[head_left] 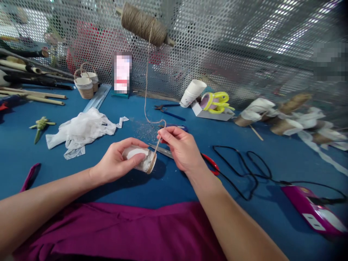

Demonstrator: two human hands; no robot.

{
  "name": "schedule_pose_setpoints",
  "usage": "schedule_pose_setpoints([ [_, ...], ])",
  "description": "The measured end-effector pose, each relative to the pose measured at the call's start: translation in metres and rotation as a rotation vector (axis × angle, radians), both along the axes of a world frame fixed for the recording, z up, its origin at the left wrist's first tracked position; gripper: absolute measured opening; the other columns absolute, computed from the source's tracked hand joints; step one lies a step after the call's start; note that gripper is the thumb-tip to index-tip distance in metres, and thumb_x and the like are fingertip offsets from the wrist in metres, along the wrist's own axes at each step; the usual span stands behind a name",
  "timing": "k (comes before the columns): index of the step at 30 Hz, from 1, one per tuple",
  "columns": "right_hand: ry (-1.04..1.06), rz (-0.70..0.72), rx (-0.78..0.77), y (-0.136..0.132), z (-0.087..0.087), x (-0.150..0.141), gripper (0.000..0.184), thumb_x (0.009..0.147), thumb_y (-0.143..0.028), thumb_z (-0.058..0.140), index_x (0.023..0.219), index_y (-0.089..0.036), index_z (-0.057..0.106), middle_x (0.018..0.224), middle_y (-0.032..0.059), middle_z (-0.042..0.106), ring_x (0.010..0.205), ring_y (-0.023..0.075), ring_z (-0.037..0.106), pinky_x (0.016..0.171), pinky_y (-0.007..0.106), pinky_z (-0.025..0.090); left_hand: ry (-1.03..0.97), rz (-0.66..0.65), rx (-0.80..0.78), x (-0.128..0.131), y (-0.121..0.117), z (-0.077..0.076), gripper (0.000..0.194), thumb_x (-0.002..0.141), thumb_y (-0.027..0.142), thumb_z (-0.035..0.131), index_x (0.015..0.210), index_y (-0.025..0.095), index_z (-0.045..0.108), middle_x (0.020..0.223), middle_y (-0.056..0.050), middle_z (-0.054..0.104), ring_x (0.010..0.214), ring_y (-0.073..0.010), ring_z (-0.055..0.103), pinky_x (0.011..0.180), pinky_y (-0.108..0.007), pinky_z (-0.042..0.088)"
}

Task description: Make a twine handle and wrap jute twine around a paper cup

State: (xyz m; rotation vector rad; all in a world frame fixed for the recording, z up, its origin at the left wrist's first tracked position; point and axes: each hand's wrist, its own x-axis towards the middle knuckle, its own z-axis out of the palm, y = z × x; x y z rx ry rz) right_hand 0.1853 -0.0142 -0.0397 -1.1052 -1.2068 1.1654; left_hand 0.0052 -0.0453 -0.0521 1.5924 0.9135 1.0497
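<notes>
My left hand (118, 159) is wrapped round a white paper cup (143, 164) lying on its side above the blue table. Brown twine goes round the cup's right end in a narrow band. Between thumb and fingers, my right hand (179, 145) pinches the twine (146, 81) just above that end. From there the strand loops over the table and climbs to a big twine spool (144, 25) hung on the mesh. Partly hidden beneath my right hand lie scissors (165, 151) with red handles.
White lace (87, 127) is heaped on the left, near two small twine-wrapped baskets (85, 87). Pliers (170, 110), stacked paper cups (193, 92) and a white box (212, 114) stand behind. A black cable (244, 172) and purple power strip (312, 210) lie right.
</notes>
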Motion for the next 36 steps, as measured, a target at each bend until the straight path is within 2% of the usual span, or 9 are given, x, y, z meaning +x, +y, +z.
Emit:
schedule_pose_setpoints([
  [17,-0.032,0.036,-0.072,-0.0037,-0.0008,-0.0026,0.014,0.065,-0.032,0.070,0.066,-0.019,0.064,0.067,-0.0013,0.063,0.065,0.0102,0.055,0.071,0.027,0.043,0.064,0.037,0.221,-0.0032,-0.0038,0.0006,0.016,0.077,0.024,0.059,0.090,0.014,0.063,0.075,-0.004,0.064,0.054,-0.0083,0.050,0.049,-0.017,0.040],
  [26,-0.025,0.058,-0.126,-0.0046,-0.0007,-0.0045,0.016,0.063,-0.033,0.071,0.066,-0.018,0.065,0.065,-0.0022,0.062,0.062,0.0088,0.053,0.066,0.025,0.042,0.058,0.062,0.323,-0.0034,-0.0067,0.0020,0.014,0.076,0.017,0.060,0.089,0.016,0.064,0.078,-0.002,0.067,0.053,-0.0064,0.051,0.048,-0.016,0.039],
  [36,-0.065,0.075,-0.126,-0.0065,-0.0023,-0.0066,0.017,0.063,-0.033,0.070,0.065,-0.017,0.063,0.063,-0.0019,0.060,0.061,0.0096,0.051,0.066,0.027,0.040,0.083,0.143,0.385,-0.0048,-0.0094,0.0052,0.011,0.074,0.019,0.060,0.085,0.016,0.064,0.074,-0.003,0.069,0.047,-0.0063,0.049,0.042,-0.017,0.038],
])
